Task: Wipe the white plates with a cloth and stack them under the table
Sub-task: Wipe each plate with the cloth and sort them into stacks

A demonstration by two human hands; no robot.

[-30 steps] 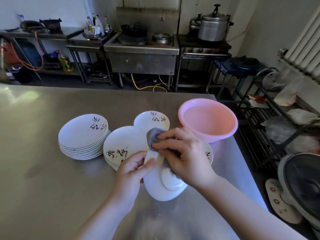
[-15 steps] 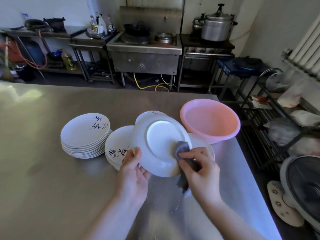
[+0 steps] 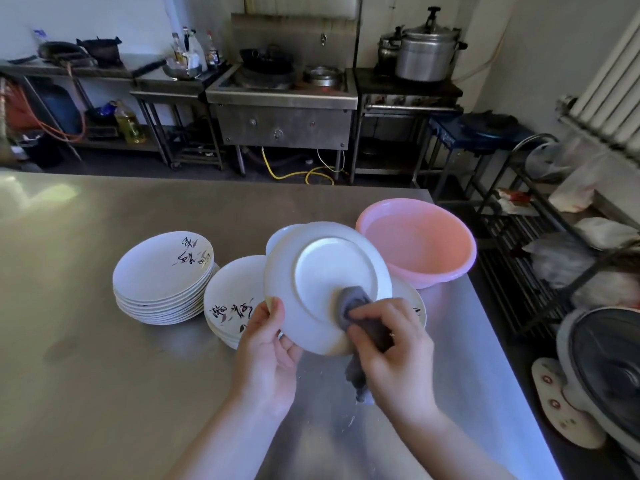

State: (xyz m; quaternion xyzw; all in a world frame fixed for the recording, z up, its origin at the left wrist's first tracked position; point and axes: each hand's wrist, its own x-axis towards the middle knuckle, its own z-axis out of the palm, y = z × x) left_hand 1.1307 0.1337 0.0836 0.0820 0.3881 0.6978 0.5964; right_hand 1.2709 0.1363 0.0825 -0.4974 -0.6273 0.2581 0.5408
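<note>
A white plate (image 3: 322, 271) is held tilted above the steel table (image 3: 86, 375), its plain underside facing me. My left hand (image 3: 266, 348) grips its lower left rim. My right hand (image 3: 394, 355) presses a grey cloth (image 3: 353, 303) against the underside near the lower right rim; the cloth's tail hangs below the hand. A stack of several white plates with painted writing (image 3: 162, 271) stands at the left. A second, lower pile (image 3: 232, 299) lies behind the held plate and is partly hidden, as are more plates behind it.
A pink plastic basin (image 3: 419, 240) stands on the table at the right, close behind the held plate. The table's right edge drops to a black wire rack with bags (image 3: 554, 258) and an electric fan (image 3: 606, 375) on the floor. Stoves and pots line the far wall.
The plate was turned from edge-on to underside facing me. My right hand with the cloth moved from the plate's top down to its lower right rim.
</note>
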